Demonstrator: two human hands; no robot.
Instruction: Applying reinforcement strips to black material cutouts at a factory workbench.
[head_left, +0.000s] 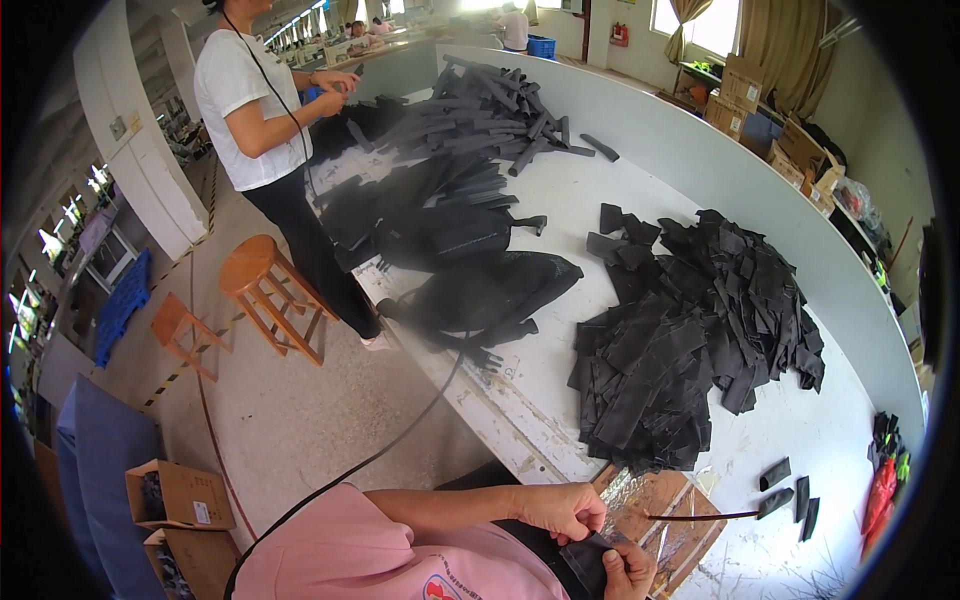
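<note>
A small piece of black fabric is held low in the head view, close to my body. My left hand pinches its upper edge with thumb and fingertips. My right hand grips its right side, the thumb lying on top. Under and beside my hands is a worn brown board at the table's edge. A thin dark rod juts out over the board, to the right of my hands. Several short black fabric tubes lie on the white table farther right.
A big heap of flat black fabric pieces covers the table ahead. Beyond lie filled dark bags and long black tubes. Another person stands at the table's far left, by a wooden stool. Cardboard boxes stand lower left.
</note>
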